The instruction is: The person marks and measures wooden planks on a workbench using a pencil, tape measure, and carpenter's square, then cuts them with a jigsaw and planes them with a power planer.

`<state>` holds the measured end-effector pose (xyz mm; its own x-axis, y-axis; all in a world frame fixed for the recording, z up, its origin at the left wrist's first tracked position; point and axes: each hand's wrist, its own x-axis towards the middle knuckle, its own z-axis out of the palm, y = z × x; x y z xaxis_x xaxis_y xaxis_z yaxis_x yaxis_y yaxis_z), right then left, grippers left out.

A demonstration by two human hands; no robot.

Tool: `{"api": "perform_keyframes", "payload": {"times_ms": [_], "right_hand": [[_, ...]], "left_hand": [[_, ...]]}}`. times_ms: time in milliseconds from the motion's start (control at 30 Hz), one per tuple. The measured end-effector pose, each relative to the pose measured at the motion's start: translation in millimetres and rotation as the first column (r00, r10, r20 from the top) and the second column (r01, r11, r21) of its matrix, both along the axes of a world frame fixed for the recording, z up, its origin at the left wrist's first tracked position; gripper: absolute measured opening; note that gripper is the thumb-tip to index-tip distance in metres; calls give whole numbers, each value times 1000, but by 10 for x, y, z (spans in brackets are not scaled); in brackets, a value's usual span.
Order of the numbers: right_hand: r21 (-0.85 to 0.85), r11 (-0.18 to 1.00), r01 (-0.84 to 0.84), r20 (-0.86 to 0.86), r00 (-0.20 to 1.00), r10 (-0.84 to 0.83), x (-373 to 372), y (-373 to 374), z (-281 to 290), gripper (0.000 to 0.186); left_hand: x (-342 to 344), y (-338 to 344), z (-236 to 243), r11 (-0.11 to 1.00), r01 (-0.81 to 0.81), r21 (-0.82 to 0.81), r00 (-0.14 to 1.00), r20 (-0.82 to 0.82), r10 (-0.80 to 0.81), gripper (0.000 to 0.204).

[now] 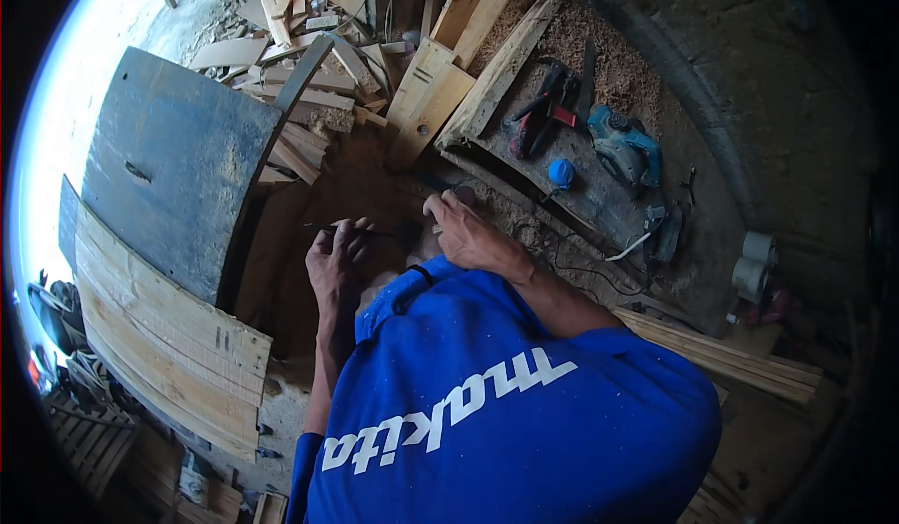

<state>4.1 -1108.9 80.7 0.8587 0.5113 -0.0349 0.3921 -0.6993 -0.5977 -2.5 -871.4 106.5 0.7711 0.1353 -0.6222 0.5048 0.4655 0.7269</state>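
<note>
Ahead of my blue shirt [524, 430], both hands are over a brown, dusty patch [318, 201]. My left hand [337, 254] is closed, thumb and fingers pinching a thin dark stick [375, 234] that points right toward a dark, blurred shape [409, 235]. A little to its right, my right hand [468, 238] is bent with curled fingers. A small pale bit shows under its fingertips, too small to name. Just beyond these fingers lies a small round brownish disc [464, 194]. The two hands are apart.
A curved dark board [178, 168] and pale planks [169, 327] stand at left. Wood offcuts [309, 74] are heaped at the back. On a board at right lie a teal power tool [623, 149], a blue ball-like item [561, 173] and a red-and-black tool [543, 121]. Strips [730, 355] lie lower right.
</note>
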Motion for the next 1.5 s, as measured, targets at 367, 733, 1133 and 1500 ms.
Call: {"api": "perform_keyframes", "payload": {"times_ms": [367, 733, 1133, 1500], "right_hand": [[129, 976, 173, -466, 880, -94, -7, 140, 482, 23], [183, 981, 70, -444, 896, 19, -127, 170, 590, 39], [-129, 983, 132, -506, 844, -179, -248, 473, 543, 20], [-135, 980, 145, -538, 820, -195, -404, 1001, 351, 21]], "left_hand": [[-217, -136, -154, 978, -78, -196, 996, -66, 66, 23], [-453, -271, -309, 948, -75, -310, 993, -105, 45, 26], [-772, -239, -759, 816, -231, -530, 969, -198, 145, 25], [-922, 69, -768, 745, -249, -619, 960, -257, 107, 24]]}}
